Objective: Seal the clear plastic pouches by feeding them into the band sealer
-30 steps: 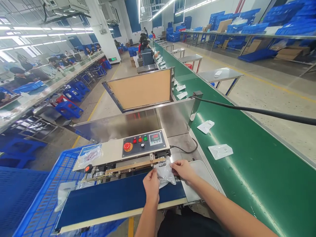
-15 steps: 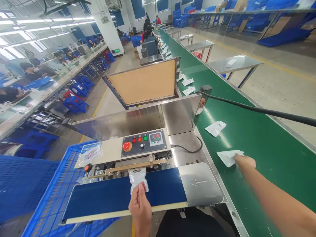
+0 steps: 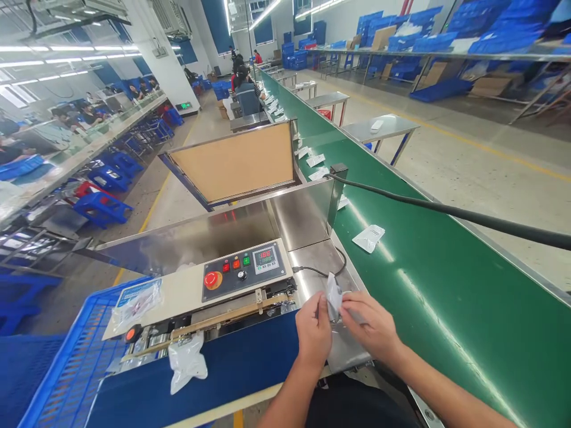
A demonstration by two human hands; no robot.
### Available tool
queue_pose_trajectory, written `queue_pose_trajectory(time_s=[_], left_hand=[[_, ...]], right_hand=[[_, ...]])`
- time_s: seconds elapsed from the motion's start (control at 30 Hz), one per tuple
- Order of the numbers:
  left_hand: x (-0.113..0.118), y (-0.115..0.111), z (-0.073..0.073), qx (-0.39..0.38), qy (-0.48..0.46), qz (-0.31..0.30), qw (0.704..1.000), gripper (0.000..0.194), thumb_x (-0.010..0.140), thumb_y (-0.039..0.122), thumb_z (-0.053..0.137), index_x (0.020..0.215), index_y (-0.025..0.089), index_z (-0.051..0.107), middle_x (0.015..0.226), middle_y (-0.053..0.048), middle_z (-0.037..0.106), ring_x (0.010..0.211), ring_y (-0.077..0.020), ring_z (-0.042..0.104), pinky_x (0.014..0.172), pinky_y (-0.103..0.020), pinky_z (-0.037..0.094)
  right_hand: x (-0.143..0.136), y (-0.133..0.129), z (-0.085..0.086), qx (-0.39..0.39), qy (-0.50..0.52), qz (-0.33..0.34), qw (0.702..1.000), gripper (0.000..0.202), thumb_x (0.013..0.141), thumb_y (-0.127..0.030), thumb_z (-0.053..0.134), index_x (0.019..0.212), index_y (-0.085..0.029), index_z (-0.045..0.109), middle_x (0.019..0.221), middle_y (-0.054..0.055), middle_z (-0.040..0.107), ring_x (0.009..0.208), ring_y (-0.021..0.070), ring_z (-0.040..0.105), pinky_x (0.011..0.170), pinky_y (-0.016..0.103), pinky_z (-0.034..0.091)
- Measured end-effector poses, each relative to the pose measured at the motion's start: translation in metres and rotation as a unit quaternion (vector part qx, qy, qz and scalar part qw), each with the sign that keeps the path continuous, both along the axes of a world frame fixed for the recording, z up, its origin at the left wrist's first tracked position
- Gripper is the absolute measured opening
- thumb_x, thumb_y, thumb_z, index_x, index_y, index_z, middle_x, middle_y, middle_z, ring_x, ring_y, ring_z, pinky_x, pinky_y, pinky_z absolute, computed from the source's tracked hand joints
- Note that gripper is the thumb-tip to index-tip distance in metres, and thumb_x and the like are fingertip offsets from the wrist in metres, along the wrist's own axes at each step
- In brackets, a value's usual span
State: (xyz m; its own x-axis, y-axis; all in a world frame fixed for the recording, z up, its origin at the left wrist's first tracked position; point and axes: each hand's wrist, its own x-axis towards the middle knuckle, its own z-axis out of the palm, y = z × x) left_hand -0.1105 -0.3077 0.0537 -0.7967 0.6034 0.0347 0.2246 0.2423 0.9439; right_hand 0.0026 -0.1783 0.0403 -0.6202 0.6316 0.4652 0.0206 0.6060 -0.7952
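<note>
Between my two hands a small white pouch is held up over the steel end plate of the sealing machine. My left hand pinches its left side, thumb against the pouch. From the right, my right hand grips the other edge with closed fingers. Another white pouch lies on the blue conveyor belt, its top edge in the band of the sealing machine. A further pouch lies flat on the green conveyor belt to the right.
A black cable stretches over the green belt. A steel guard stands behind the machine, with a tan board beyond. A blue crate sits at the left. Other people work farther off.
My left hand has let go of the pouch in the sealer, which has moved left. My right hand has lifted a pouch off the green belt and brought it to my left hand.
</note>
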Motion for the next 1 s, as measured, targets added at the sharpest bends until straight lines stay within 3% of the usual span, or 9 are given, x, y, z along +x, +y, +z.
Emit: queue_pose_trajectory(time_s=[0.1,0.2,0.27,0.37,0.53,0.7,0.8,0.9,1.0], left_hand=[[0.005,-0.012,-0.006,-0.005,-0.04,0.023,0.999,0.058,0.106,0.062,0.049,0.086,0.018,0.081,0.074,-0.008,0.074,0.069,-0.0214,0.064,0.069,-0.028,0.053],[0.01,-0.028,-0.018,0.011,-0.074,0.043,0.996,0.055,0.1,0.066,0.058,0.086,0.017,0.081,0.077,-0.008,0.074,0.071,-0.0222,0.063,0.07,-0.029,0.052],[0.009,-0.034,-0.027,0.01,-0.101,0.067,0.993,0.055,0.097,0.065,0.062,0.078,0.017,0.079,0.073,-0.006,0.071,0.069,-0.0209,0.059,0.067,-0.028,0.049],[0.001,-0.038,-0.04,-0.008,-0.18,0.159,0.971,0.058,0.09,0.068,0.067,0.063,0.017,0.069,0.059,-0.001,0.057,0.058,-0.0166,0.048,0.055,-0.026,0.039],[-0.019,-0.05,-0.054,0.016,-0.289,0.211,0.934,0.056,0.077,0.069,0.078,0.065,0.015,0.07,0.057,0.001,0.052,0.055,-0.014,0.043,0.052,-0.026,0.035],[-0.032,-0.073,-0.054,0.043,-0.287,0.256,0.922,0.057,0.071,0.069,0.083,0.068,0.013,0.072,0.056,0.002,0.051,0.055,-0.0133,0.044,0.051,-0.025,0.035],[-0.039,-0.09,-0.053,0.056,-0.286,0.281,0.914,0.055,0.073,0.068,0.083,0.073,0.013,0.075,0.06,0.0,0.058,0.058,-0.0151,0.05,0.053,-0.026,0.041],[-0.047,-0.114,-0.052,0.05,-0.265,0.321,0.908,0.053,0.076,0.066,0.081,0.079,0.014,0.079,0.074,-0.006,0.071,0.069,-0.0225,0.065,0.062,-0.031,0.053],[-0.05,-0.145,-0.048,0.054,-0.17,0.407,0.896,0.051,0.079,0.063,0.081,0.099,0.016,0.083,0.101,-0.012,0.081,0.095,-0.0299,0.076,0.084,-0.039,0.062]], right_hand=[[0.0,-0.023,0.0,-0.195,-0.053,-0.029,0.979,0.036,0.094,-0.057,0.071,0.106,-0.026,0.082,0.109,0.012,0.082,0.096,0.028,0.078,0.09,0.041,0.066],[-0.005,-0.03,-0.007,-0.305,-0.104,-0.01,0.947,0.045,0.089,-0.066,0.071,0.098,-0.024,0.082,0.093,0.011,0.082,0.083,0.028,0.076,0.077,0.038,0.064],[-0.01,-0.03,-0.012,-0.321,-0.13,-0.005,0.938,0.044,0.086,-0.066,0.072,0.084,-0.023,0.08,0.078,0.008,0.078,0.071,0.026,0.072,0.068,0.036,0.061],[-0.024,-0.029,-0.021,-0.367,-0.148,-0.052,0.917,0.042,0.08,-0.062,0.074,0.07,-0.022,0.073,0.062,0.004,0.068,0.057,0.0208,0.063,0.055,0.031,0.052],[-0.053,-0.037,-0.03,-0.478,-0.159,-0.057,0.862,0.033,0.073,-0.052,0.073,0.065,-0.02,0.066,0.053,0.001,0.06,0.046,0.0143,0.053,0.044,0.025,0.041],[-0.08,-0.057,-0.033,-0.473,-0.182,-0.018,0.862,0.035,0.072,-0.051,0.077,0.06,-0.02,0.063,0.052,0.001,0.06,0.048,0.0138,0.055,0.048,0.025,0.047],[-0.093,-0.063,-0.034,-0.484,-0.203,0.056,0.85,0.037,0.072,-0.055,0.08,0.065,-0.019,0.07,0.059,0.003,0.067,0.055,0.0163,0.062,0.056,0.028,0.054],[-0.096,-0.034,-0.038,-0.467,-0.214,0.076,0.855,0.042,0.074,-0.06,0.08,0.074,-0.018,0.077,0.069,0.007,0.074,0.064,0.0202,0.068,0.06,0.03,0.056],[-0.088,0.049,-0.053,-0.377,-0.199,-0.083,0.901,0.05,0.083,-0.063,0.071,0.091,-0.015,0.08,0.076,0.01,0.076,0.067,0.0228,0.068,0.063,0.033,0.055]])
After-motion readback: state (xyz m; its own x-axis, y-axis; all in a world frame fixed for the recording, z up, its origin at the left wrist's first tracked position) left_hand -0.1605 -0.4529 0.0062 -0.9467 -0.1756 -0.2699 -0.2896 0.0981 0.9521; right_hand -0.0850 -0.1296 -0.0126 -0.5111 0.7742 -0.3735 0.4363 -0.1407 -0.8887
